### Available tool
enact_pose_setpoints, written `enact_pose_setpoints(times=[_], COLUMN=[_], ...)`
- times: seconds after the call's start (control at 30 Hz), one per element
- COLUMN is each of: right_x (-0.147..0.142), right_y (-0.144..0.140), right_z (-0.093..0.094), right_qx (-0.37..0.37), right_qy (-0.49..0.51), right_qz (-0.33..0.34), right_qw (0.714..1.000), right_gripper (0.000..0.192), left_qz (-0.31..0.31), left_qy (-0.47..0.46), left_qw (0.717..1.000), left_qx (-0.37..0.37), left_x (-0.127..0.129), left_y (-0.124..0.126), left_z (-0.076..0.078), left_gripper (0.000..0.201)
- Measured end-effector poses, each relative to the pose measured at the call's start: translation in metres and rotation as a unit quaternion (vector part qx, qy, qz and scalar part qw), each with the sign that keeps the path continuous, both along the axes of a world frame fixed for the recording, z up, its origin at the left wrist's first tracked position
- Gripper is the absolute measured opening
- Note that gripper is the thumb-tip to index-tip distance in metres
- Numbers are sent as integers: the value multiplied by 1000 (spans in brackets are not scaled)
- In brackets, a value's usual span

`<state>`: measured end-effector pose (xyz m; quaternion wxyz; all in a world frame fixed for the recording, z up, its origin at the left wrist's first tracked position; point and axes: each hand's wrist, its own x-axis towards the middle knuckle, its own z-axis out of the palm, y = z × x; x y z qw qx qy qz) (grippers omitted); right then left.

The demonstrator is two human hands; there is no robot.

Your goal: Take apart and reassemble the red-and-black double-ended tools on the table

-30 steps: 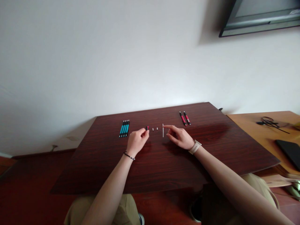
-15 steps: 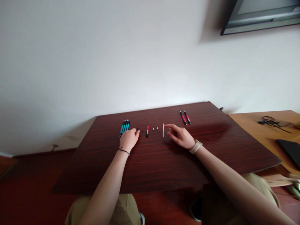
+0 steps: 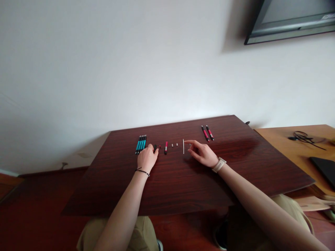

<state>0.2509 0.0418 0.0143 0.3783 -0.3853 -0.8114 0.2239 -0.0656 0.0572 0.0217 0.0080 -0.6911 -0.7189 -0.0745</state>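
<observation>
Held left hand (image 3: pixel 147 158) slightly parted around a black pen part (image 3: pixel 155 147), grip impossible to tell; held right hand (image 3: pixel 202 154) half open, gripping nothing visible, with forefinger (image 3: pixel 192 142) just beside a white stick (image 3: pixel 183 146). Had a red barrel (image 3: pixel 166 144) between both hands, broad table (image 3: pixel 170 191) toward its near edge.

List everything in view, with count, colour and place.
teal pens: four, teal-black, table's left
pink pens: two, pink-black, table's far right
pink barrel: one, pink-black, mid-table
red piece: one, red, left of barrel
black piece: one, black, at left fingers
pale pieces: two, whitish, mid-table
thin rod: one, white, by right index fingertip
table: one, dark brown, centre
side table: one, light brown, right
cable: one, black, side table
flat object: one, black, side table
screen: one, dark, upper right
wall: one, whitish, behind
watch: one, beige, right wrist
bracelet: one, dark, left wrist
left hand, right hand: two, bare, over table
</observation>
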Motion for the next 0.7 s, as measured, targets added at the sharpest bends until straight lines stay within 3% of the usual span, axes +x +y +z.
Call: enact_pose_setpoints(times=[0.27,0.7], right_x=[0,3], right_y=[1,4], right_z=[-2,-5], right_qx=[-2,12], right_qy=[-3,21], right_qz=[-8,-64], right_qw=[1000,998], right_gripper=[43,35], left_qz=[12,37], left_qy=[-7,-39], left_qw=[1000,998], left_qx=[0,13], left_x=[-4,-3], left_y=[4,4], left_z=[-1,3], left_gripper=[28,37])
